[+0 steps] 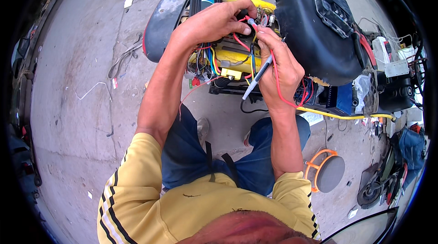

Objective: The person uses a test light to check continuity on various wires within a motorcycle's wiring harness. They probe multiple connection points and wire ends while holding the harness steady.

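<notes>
Both hands meet over the opened yellow frame [237, 60] of a small vehicle, among exposed wires. My left hand [223, 18] reaches in from the left, thumb and index finger closed around a red wire [240, 39] by a dark part; the exact contact is partly hidden. My right hand [282, 68] holds a slim grey pen-shaped probe [258, 78] slanting down to the left. Its fingertips also pinch a red lead with a pale grey end [252, 22] beside my left thumb. More red lead [278, 82] loops over the right palm.
A black seat [303, 29] stands tipped up at the right, a black controller box [332, 7] on it. A yellow connector [231, 74] hangs below the frame. A round stool with orange legs [331, 173] sits at lower right. Bent wire [93, 89] lies on the concrete floor.
</notes>
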A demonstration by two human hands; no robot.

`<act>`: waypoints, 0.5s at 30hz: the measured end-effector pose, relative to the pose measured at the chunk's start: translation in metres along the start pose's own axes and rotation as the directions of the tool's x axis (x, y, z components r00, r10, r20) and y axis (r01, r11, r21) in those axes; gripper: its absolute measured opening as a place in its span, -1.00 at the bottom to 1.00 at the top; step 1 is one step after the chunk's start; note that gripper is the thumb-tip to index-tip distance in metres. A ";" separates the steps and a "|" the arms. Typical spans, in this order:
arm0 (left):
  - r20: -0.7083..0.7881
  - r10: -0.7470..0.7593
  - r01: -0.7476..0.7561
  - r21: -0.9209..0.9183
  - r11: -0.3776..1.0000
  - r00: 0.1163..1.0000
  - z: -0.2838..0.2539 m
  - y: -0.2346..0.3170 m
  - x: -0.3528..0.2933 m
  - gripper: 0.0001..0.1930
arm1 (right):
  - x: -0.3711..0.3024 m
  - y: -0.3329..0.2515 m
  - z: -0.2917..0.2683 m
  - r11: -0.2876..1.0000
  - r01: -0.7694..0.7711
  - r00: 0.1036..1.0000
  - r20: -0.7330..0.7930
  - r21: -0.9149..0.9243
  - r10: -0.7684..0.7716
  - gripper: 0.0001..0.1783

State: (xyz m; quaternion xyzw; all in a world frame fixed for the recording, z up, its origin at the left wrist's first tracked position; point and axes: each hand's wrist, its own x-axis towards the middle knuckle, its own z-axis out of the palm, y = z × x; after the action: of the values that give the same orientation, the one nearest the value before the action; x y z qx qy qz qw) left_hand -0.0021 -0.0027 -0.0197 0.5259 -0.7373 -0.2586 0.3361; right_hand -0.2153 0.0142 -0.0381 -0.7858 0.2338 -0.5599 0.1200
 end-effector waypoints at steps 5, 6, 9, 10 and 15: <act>0.043 -0.072 0.073 -0.010 0.997 0.996 -0.001 0.007 -0.001 -0.78 | 0.006 -0.007 0.001 1.000 0.022 1.000 0.000 -0.016 -0.022 -0.78; 0.022 -0.044 0.044 0.005 0.999 0.999 -0.001 0.006 -0.001 -0.79 | 0.008 -0.008 0.001 1.000 0.023 1.000 -0.003 -0.014 -0.023 -0.78; -0.024 0.030 -0.029 0.034 0.999 0.999 0.002 0.000 -0.001 -0.80 | 0.008 -0.008 0.002 1.000 0.019 1.000 -0.013 -0.015 -0.019 -0.77; -0.030 0.043 -0.042 0.032 0.999 0.999 0.002 0.000 -0.001 -0.80 | 0.007 -0.007 0.002 1.000 0.017 1.000 -0.017 -0.016 -0.017 -0.76; -0.036 0.038 -0.037 0.016 0.999 0.999 0.005 -0.001 0.002 -0.72 | 0.005 -0.005 -0.002 1.000 0.016 0.999 -0.030 -0.012 -0.017 -0.74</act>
State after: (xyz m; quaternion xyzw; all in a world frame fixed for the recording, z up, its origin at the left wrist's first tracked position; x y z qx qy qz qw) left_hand -0.0057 -0.0050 -0.0228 0.5191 -0.7427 -0.2371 0.3503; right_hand -0.2149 0.0161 -0.0315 -0.7797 0.2325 -0.5714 0.1071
